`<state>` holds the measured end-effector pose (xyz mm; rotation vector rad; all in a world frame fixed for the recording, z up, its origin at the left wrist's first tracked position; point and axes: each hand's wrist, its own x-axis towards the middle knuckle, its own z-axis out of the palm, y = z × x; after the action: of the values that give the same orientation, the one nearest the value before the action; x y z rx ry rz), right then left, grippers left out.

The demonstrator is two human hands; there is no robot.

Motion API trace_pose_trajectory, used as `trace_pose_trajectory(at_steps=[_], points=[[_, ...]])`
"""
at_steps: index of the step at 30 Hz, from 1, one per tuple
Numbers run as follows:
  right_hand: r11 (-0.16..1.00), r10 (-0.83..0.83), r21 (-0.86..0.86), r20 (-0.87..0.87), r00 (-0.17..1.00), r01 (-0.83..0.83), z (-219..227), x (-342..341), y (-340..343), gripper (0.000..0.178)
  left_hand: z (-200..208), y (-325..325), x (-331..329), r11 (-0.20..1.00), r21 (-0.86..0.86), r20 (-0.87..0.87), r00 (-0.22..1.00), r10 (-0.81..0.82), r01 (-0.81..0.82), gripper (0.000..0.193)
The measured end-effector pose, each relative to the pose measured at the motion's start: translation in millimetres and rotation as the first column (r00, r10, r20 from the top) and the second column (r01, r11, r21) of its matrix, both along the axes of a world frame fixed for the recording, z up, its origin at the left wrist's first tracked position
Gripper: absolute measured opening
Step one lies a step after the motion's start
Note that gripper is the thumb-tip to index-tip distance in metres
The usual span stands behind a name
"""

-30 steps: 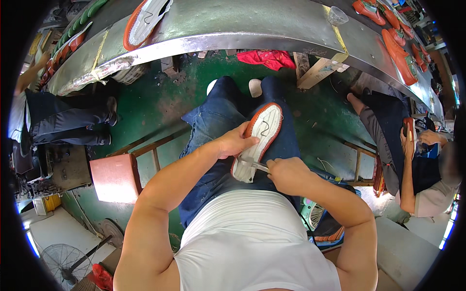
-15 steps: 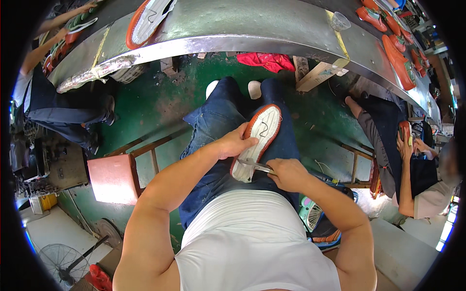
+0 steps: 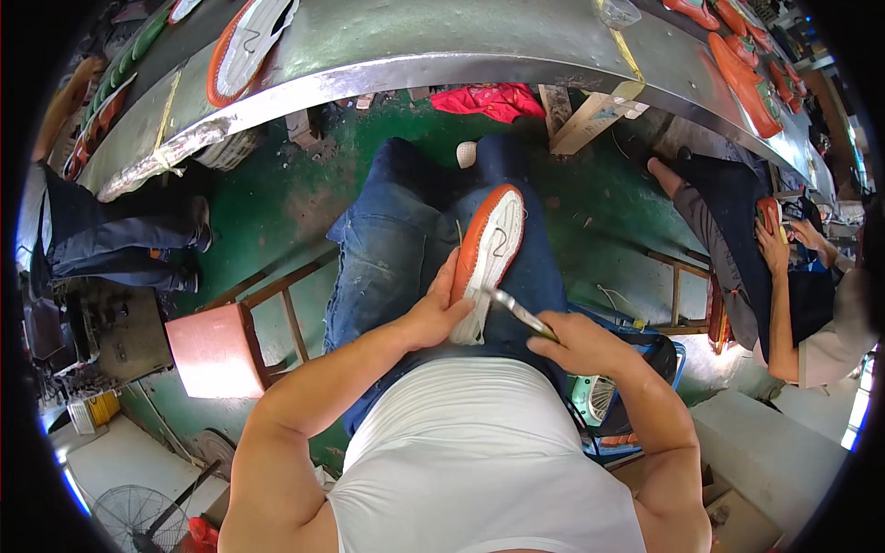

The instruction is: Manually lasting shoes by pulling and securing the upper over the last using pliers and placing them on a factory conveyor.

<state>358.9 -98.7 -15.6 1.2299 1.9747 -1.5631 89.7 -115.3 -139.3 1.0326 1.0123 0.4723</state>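
The left hand is lower down now. Half a second ago its thumb was on the middle of the sole; now the thumb presses close to the heel, and the fingers curl around the left side. The shoe is tipped a bit too, so more of its orange side shows on the left.

The right hand is wrapped around the handle of a shiny metal tool. Just before, the tool lay across the heel. Now its tip is by the right edge of the shoe, and I cannot tell if it touches. I think this is a small break between two goes at the heel, while the shoe gets turned to a better spot.

The shoe is bottom up over the right leg of the blue jeans. Its toe points at the near edge of the table, and its heel points back at the white shirt. The bottom is whitish, with a dark wiggly line near the front and an orange rim around the toe. The heel end looks rough and pale. A second shoe like it lies on the table, toward the left, close to the near edge.
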Motion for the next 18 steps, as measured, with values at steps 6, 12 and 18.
trace_pose_trajectory(at_steps=[6, 12, 18], points=[[0.908, -0.113, 0.384, -0.154, 0.981, 0.165, -65, -26, -19, 0.035, 0, -5, 7, 0.989, 0.138, -0.128, 0.989, 0.072, -0.054, 0.093], [0.849, -0.488, 0.139, -0.164, 0.857, 0.51, -48, 15, -32, 0.04, 52, 13, -19, 0.902, -0.382, 0.435, 0.822, 0.369, -0.203, 0.069], [0.723, -0.123, 0.671, -0.11, 0.986, 0.165, -28, 3, -47, 0.075, 77, 19, -14, 0.806, -0.59, 0.615, 0.619, 0.487, -0.048, 0.068]])
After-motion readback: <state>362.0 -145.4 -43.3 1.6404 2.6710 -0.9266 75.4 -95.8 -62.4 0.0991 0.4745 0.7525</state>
